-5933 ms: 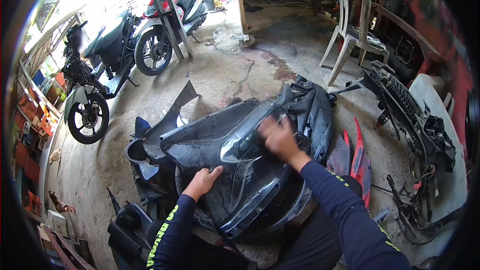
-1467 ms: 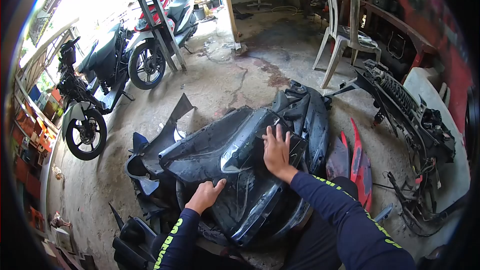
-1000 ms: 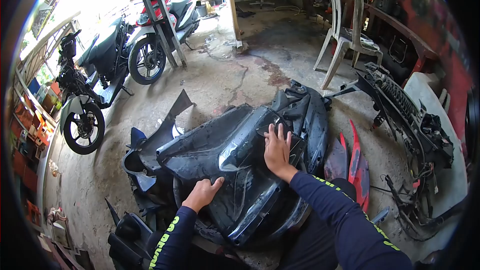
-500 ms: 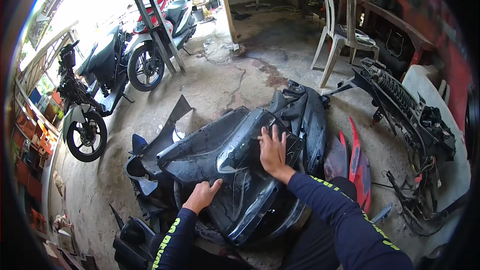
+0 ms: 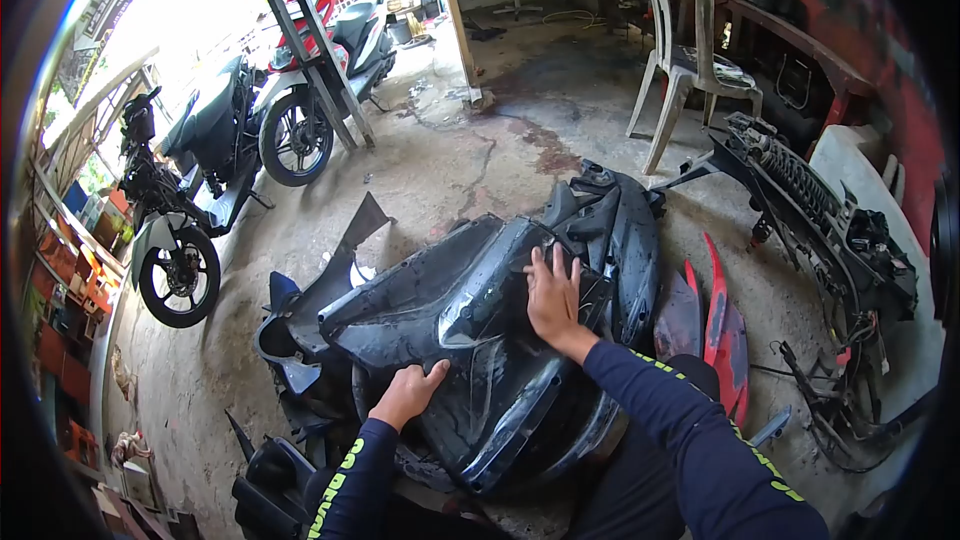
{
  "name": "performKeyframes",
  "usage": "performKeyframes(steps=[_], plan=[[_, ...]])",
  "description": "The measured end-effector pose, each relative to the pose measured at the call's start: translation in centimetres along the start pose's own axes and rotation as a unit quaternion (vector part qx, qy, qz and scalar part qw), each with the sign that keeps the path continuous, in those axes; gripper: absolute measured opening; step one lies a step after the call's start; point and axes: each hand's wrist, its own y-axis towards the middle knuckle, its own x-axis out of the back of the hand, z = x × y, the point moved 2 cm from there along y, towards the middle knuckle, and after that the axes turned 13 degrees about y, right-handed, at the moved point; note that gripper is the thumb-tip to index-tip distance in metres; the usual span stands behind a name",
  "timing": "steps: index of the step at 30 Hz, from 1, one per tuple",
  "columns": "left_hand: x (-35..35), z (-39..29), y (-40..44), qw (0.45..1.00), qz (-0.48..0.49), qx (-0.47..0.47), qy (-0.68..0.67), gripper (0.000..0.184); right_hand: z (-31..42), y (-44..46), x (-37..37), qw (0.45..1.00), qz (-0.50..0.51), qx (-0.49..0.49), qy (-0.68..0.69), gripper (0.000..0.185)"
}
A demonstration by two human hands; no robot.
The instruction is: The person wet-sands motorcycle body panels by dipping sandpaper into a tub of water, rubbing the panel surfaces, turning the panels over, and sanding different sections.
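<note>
A large scuffed black scooter fairing (image 5: 470, 300) lies in front of me, over other dark body panels on the floor. My left hand (image 5: 408, 392) is closed on its near left edge, thumb laid on top; the curled fingers are partly hidden. On the right part of the fairing, my right hand (image 5: 553, 300) rests flat with its fingers spread. Dark grey side panels (image 5: 630, 250) lie just beyond that hand. To the left is a curved dark panel (image 5: 290, 340) with a round opening.
Red fairing pieces (image 5: 715, 330) lie on the right, near a stripped scooter frame (image 5: 800, 210). A plastic chair (image 5: 690, 65) stands behind them. Two scooters are parked at the left, a partly stripped one (image 5: 185, 190) and a red-and-white one (image 5: 300, 130), beside a metal post (image 5: 310, 40).
The view has shifted slightly, so everything sits a little further right and lower. Both hands keep their places on the fairing.
</note>
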Motion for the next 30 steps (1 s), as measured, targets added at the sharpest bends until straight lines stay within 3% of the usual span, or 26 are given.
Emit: performKeyframes(steps=[4,5,7,11,13,14,15,17,19,21,22,23,24,26,29,30], plan=[[-0.8,-0.2,-0.6,1.0,-0.017,0.001,0.02,0.039,-1.0,1.7,-0.3,0.998,-0.056,-0.037,-0.005,0.045],[-0.6,-0.1,-0.6,0.999,-0.029,0.002,0.024,0.038,-0.2,0.1,-0.8,0.997,-0.039,0.01,-0.066,0.045],[-0.3,-0.2,-0.1,1.0,-0.008,0.012,0.019,0.04,0.3,-1.3,-0.4,1.0,0.019,-0.006,0.01,0.044],[-0.3,-0.3,-0.2,1.0,-0.018,0.003,0.011,0.038,-0.8,2.3,0.2,0.999,-0.043,-0.017,-0.016,0.044],[-0.7,-0.2,-0.5,1.0,-0.007,0.013,0.0,0.036,0.4,-0.4,-1.1,0.997,-0.045,0.046,-0.042,0.043],[-0.5,-0.3,-0.1,1.0,-0.002,0.02,-0.009,0.034,1.4,-1.7,-0.7,0.999,0.018,0.044,0.008,0.043],[-0.3,-0.3,0.2,1.0,-0.006,0.02,-0.011,0.034,1.2,-0.6,0.0,0.999,0.017,0.047,0.005,0.043],[-0.3,-0.3,0.1,1.0,-0.012,0.018,-0.014,0.031,-0.3,2.8,1.3,0.998,-0.019,-0.032,-0.049,0.044],[-0.6,-0.2,-0.1,1.0,-0.008,0.023,-0.02,0.03,-2.0,2.6,-0.2,0.997,-0.025,-0.04,-0.054,0.042],[0.0,-0.5,0.1,0.999,-0.009,0.02,-0.026,0.03,-0.3,-1.2,-1.3,0.991,-0.024,0.119,-0.046,0.04],[1.0,-0.9,0.3,0.997,0.002,0.056,-0.051,0.03,0.0,-3.0,-1.6,0.982,0.044,0.179,-0.033,0.039],[1.3,-1.0,0.3,0.993,0.016,0.093,-0.077,0.029,-0.2,-1.8,-1.1,0.982,0.044,0.181,-0.034,0.039],[0.9,-0.5,0.5,0.993,0.016,0.094,-0.076,0.029,-0.6,0.7,-0.1,0.993,0.01,0.113,-0.039,0.04],[-0.5,-0.1,0.3,0.997,0.034,0.042,-0.05,0.029,-2.2,3.8,0.8,0.999,-0.026,0.03,-0.032,0.046],[-1.2,-0.1,-0.1,0.993,0.035,0.075,-0.087,0.037,-0.9,0.7,-0.5,0.998,0.01,0.05,-0.044,0.047],[-0.2,-0.4,0.1,0.991,0.041,0.088,-0.093,0.037,-0.4,-0.4,-0.4,0.998,0.038,0.053,0.006,0.048]])
